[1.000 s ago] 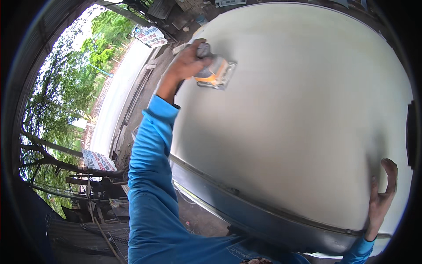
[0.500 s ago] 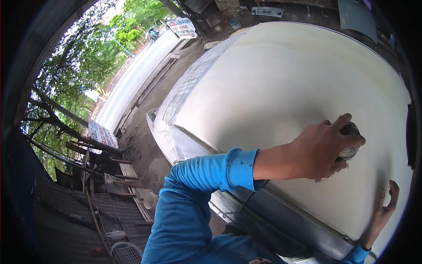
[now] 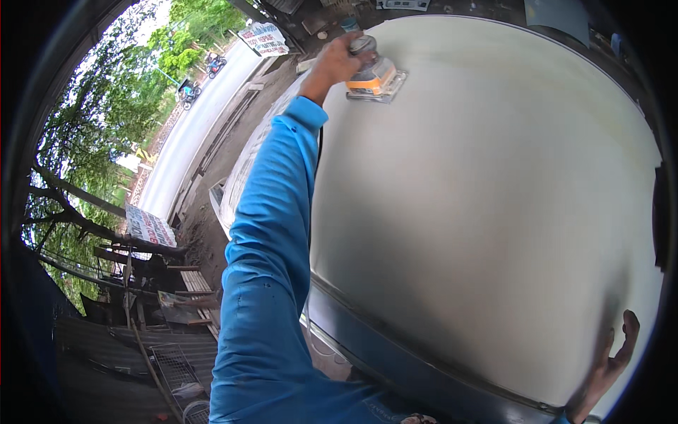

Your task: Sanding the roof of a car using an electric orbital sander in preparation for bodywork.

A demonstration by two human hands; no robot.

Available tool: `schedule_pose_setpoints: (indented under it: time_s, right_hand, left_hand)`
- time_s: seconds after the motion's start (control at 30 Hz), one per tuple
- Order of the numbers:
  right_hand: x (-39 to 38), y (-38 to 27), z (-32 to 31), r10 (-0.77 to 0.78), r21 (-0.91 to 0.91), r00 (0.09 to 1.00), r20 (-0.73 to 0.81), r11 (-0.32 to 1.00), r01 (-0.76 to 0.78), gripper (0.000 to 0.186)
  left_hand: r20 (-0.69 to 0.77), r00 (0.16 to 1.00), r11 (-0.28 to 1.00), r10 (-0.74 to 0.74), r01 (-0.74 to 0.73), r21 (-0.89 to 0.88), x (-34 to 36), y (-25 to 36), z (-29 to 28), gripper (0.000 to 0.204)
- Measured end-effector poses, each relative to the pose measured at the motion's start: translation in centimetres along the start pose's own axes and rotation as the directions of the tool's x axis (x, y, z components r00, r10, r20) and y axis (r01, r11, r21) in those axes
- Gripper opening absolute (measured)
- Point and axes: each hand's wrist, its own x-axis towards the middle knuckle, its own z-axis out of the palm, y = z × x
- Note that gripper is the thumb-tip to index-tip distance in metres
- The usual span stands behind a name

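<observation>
An orange and grey electric sander (image 3: pixel 376 83) sits with its flat pad on a broad whitish vehicle roof (image 3: pixel 459 162), near the far left edge. My left hand (image 3: pixel 338 66) is closed round the dark rounded top of the sander, with that arm stretched far forward. At the lower right, my right hand (image 3: pixel 609 362) lies against the roof with its fingers apart and nothing in them. A dark cord runs down beside my left sleeve, which hides part of it.
Masking sheet (image 3: pixel 258 145) covers the windshield side on the left. Below the roof's near edge runs a dark side panel (image 3: pixel 395 360). Boards, wire racks (image 3: pixel 169 364) and signs (image 3: pixel 150 226) stand at the left, with a road (image 3: pixel 187 134) and motorcycles beyond.
My left hand has carried the sander from the right-middle of the roof to the far left edge. My right hand stays at the lower right. The view has shifted slightly.
</observation>
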Motion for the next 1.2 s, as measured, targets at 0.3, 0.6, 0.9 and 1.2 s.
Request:
schedule_pose_setpoints:
  time_s: [0.3, 0.6, 0.9, 1.2]
  right_hand:
    - [1.6, 0.8, -0.8, -0.123, 0.005, 0.992, -0.006, 0.992, 0.123, 0.045]
    - [3.3, 1.4, -1.4, -0.208, 0.034, 0.978, -0.035, 0.977, 0.209, 0.036]
    - [4.0, 4.0, -2.4, -0.171, 0.031, 0.968, -0.184, 0.983, 0.179, 0.032]
    - [4.7, 5.4, -2.2, -0.145, -0.067, 0.982, -0.122, 0.988, 0.138, 0.032]
  left_hand:
    - [0.032, 0.976, 0.962, -0.217, 0.208, 0.177, 4.1, 0.3, 1.7, 0.062]
    - [0.202, 0.976, 0.973, 0.087, -0.127, 0.193, -6.3, 25.5, 5.0, 0.053]
    - [0.197, 0.804, 0.828, 0.561, -0.539, -0.157, -15.5, 43.0, 8.0, 0.049]
    - [0.024, 0.935, 0.935, 0.354, -0.354, -0.015, -6.8, 31.6, 9.5, 0.040]
